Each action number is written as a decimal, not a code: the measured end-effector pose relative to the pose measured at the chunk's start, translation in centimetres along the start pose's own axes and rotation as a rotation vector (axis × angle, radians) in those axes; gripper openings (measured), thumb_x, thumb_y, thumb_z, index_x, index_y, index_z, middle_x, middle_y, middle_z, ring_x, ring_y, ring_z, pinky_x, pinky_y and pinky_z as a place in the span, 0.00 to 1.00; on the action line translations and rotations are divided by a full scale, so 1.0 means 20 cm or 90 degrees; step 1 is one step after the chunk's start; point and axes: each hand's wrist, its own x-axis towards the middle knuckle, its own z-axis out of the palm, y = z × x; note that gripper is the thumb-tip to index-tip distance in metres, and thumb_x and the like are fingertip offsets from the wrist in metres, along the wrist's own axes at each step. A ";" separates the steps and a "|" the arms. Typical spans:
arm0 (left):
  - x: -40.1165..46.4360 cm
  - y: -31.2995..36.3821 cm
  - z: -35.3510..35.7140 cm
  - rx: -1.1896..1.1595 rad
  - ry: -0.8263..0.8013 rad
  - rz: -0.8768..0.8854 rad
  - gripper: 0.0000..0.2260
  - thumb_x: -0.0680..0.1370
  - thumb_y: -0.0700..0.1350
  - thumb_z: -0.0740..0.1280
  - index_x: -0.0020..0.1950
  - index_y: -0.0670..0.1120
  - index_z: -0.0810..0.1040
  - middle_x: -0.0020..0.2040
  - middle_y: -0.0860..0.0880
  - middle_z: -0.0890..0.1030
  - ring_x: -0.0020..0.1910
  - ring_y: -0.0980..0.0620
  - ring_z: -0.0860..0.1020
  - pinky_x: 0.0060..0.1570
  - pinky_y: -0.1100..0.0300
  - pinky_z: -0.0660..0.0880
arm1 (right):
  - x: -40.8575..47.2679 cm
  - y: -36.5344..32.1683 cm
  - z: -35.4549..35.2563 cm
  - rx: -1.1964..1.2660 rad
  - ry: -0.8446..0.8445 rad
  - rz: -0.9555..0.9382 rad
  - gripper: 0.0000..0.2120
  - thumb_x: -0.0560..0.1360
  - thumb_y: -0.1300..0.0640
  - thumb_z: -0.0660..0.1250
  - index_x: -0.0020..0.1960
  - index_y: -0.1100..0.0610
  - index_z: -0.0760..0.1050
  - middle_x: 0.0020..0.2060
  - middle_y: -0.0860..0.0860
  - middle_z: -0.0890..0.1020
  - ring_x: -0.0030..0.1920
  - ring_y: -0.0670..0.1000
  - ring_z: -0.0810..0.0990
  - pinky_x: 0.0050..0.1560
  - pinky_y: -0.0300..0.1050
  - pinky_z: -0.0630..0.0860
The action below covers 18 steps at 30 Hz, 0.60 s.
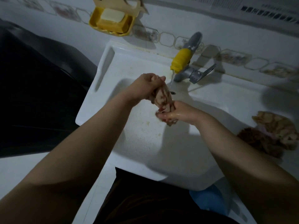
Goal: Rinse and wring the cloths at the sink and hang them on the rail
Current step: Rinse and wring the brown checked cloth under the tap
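Right now both hands hold one brown-and-cream patterned cloth (162, 97) over the basin of the white sink (208, 101), twisted into a short rope that runs slantwise between them. At the far end the left hand (146, 85) has its fingers curled tight round the cloth's upper end, knuckles up, close to the water stream. At the near end the right hand (174, 113) is wet and glistening, its fingers wrapped round the cloth's lower end, with a small tuft of fabric poking out below the fist. A thin stream of water (171, 80) falls from the yellow spout cover (181, 59) on the grey tap (193, 73), which stands at the sink's back edge; the stream passes just beside the upper end of the cloth. On the sink's right edge lies a heap of other cloths (271, 135), tan and dark brown, well apart from the hands. Against the tiled wall above the sink's back left corner hangs a yellow soap dish (95, 21) holding a pale bar of soap (112, 15). Water beads speckle the sink's front left ledge.
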 end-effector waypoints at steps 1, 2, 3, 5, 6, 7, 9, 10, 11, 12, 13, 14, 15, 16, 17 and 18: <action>0.01 -0.01 0.00 -0.029 0.020 0.007 0.11 0.81 0.48 0.62 0.46 0.42 0.76 0.38 0.39 0.80 0.32 0.45 0.79 0.31 0.57 0.77 | 0.01 0.00 0.01 0.000 0.021 -0.005 0.18 0.67 0.49 0.76 0.53 0.56 0.78 0.45 0.52 0.85 0.47 0.50 0.84 0.54 0.50 0.78; 0.02 -0.03 0.00 -0.055 0.045 0.008 0.11 0.81 0.47 0.62 0.44 0.42 0.77 0.37 0.37 0.80 0.31 0.44 0.78 0.31 0.56 0.77 | 0.03 0.01 0.02 -0.001 0.047 -0.004 0.17 0.68 0.51 0.76 0.53 0.57 0.78 0.47 0.52 0.84 0.49 0.53 0.83 0.56 0.50 0.78; 0.03 -0.04 0.00 -0.090 0.074 0.000 0.13 0.82 0.47 0.61 0.44 0.40 0.77 0.36 0.36 0.79 0.29 0.44 0.78 0.29 0.57 0.76 | 0.05 0.03 0.03 0.003 0.069 0.006 0.15 0.69 0.54 0.75 0.52 0.58 0.78 0.45 0.53 0.84 0.48 0.55 0.83 0.54 0.51 0.79; 0.04 -0.08 -0.02 -0.195 0.138 -0.025 0.17 0.83 0.46 0.59 0.48 0.33 0.78 0.33 0.37 0.78 0.24 0.46 0.76 0.24 0.62 0.73 | 0.06 0.08 0.04 0.029 0.094 0.039 0.10 0.71 0.58 0.73 0.49 0.61 0.77 0.39 0.55 0.83 0.41 0.57 0.82 0.43 0.49 0.80; 0.05 -0.09 -0.03 -0.248 0.172 -0.040 0.18 0.83 0.47 0.59 0.51 0.30 0.77 0.33 0.38 0.77 0.22 0.49 0.75 0.24 0.64 0.71 | 0.06 0.09 0.06 0.064 0.100 0.062 0.07 0.73 0.59 0.72 0.48 0.60 0.77 0.37 0.54 0.82 0.39 0.56 0.81 0.37 0.47 0.78; 0.05 -0.10 -0.03 -0.298 0.204 -0.061 0.19 0.83 0.47 0.59 0.50 0.30 0.76 0.31 0.40 0.76 0.21 0.51 0.74 0.24 0.65 0.70 | 0.05 0.08 0.07 0.125 0.104 0.082 0.05 0.74 0.61 0.69 0.49 0.59 0.76 0.37 0.55 0.82 0.38 0.55 0.82 0.33 0.46 0.77; 0.03 -0.12 -0.03 -0.395 0.226 -0.131 0.18 0.83 0.46 0.59 0.39 0.34 0.73 0.21 0.45 0.71 0.16 0.54 0.69 0.21 0.68 0.66 | 0.06 0.07 0.07 0.308 0.127 0.082 0.06 0.78 0.65 0.62 0.54 0.63 0.74 0.41 0.58 0.82 0.37 0.55 0.83 0.32 0.47 0.79; 0.02 -0.14 -0.02 -0.448 0.209 -0.176 0.19 0.83 0.46 0.59 0.35 0.38 0.70 0.18 0.48 0.68 0.14 0.55 0.65 0.18 0.70 0.62 | 0.07 0.04 0.06 0.401 0.148 0.053 0.09 0.78 0.67 0.59 0.57 0.65 0.73 0.42 0.59 0.82 0.38 0.56 0.84 0.36 0.48 0.80; 0.02 -0.18 0.00 -0.491 0.188 -0.226 0.18 0.83 0.45 0.59 0.34 0.41 0.68 0.17 0.49 0.66 0.13 0.56 0.64 0.16 0.70 0.59 | 0.07 -0.01 0.04 0.485 0.157 0.001 0.11 0.77 0.68 0.58 0.58 0.67 0.72 0.43 0.59 0.82 0.41 0.57 0.83 0.41 0.50 0.80; 0.01 -0.21 0.03 -0.518 0.174 -0.279 0.17 0.82 0.44 0.59 0.34 0.42 0.67 0.17 0.50 0.67 0.13 0.56 0.64 0.15 0.70 0.58 | 0.06 -0.07 0.03 0.551 0.155 -0.061 0.12 0.75 0.69 0.58 0.57 0.69 0.71 0.43 0.60 0.82 0.43 0.58 0.82 0.45 0.51 0.80; 0.01 -0.23 0.06 -0.531 0.167 -0.324 0.15 0.82 0.43 0.58 0.35 0.43 0.67 0.18 0.50 0.68 0.14 0.57 0.65 0.15 0.70 0.57 | 0.07 -0.12 0.04 0.599 0.148 -0.117 0.13 0.72 0.70 0.58 0.56 0.68 0.70 0.44 0.61 0.81 0.45 0.59 0.81 0.47 0.50 0.79; 0.00 -0.23 0.10 -0.541 0.163 -0.346 0.14 0.82 0.41 0.57 0.36 0.44 0.67 0.18 0.51 0.69 0.14 0.58 0.66 0.16 0.69 0.58 | 0.06 -0.18 0.07 0.606 0.152 -0.153 0.14 0.71 0.71 0.58 0.56 0.65 0.70 0.46 0.61 0.80 0.46 0.57 0.80 0.49 0.48 0.78; -0.01 -0.22 0.14 -0.552 0.160 -0.340 0.14 0.83 0.40 0.54 0.37 0.45 0.67 0.19 0.52 0.70 0.16 0.59 0.67 0.17 0.69 0.60 | 0.06 -0.22 0.11 0.570 0.170 -0.169 0.16 0.73 0.70 0.59 0.58 0.58 0.69 0.48 0.59 0.78 0.47 0.54 0.79 0.51 0.45 0.76; -0.01 -0.20 0.18 -0.564 0.155 -0.315 0.15 0.83 0.40 0.52 0.38 0.46 0.68 0.22 0.53 0.74 0.18 0.59 0.70 0.19 0.69 0.64 | 0.04 -0.25 0.15 0.479 0.195 -0.182 0.18 0.76 0.68 0.59 0.62 0.52 0.68 0.53 0.56 0.77 0.50 0.50 0.78 0.53 0.40 0.74; -0.02 -0.17 0.21 -0.569 0.146 -0.292 0.15 0.84 0.41 0.52 0.39 0.46 0.69 0.28 0.53 0.79 0.23 0.60 0.74 0.24 0.68 0.69 | 0.03 -0.27 0.19 0.361 0.219 -0.190 0.18 0.80 0.64 0.58 0.65 0.47 0.66 0.61 0.53 0.74 0.57 0.46 0.76 0.57 0.36 0.71; -0.02 -0.14 0.24 -0.561 0.130 -0.284 0.14 0.84 0.44 0.52 0.40 0.47 0.71 0.33 0.52 0.80 0.25 0.60 0.75 0.28 0.66 0.72 | 0.02 -0.26 0.22 0.258 0.233 -0.205 0.17 0.81 0.60 0.57 0.66 0.43 0.65 0.67 0.50 0.70 0.63 0.42 0.71 0.61 0.32 0.66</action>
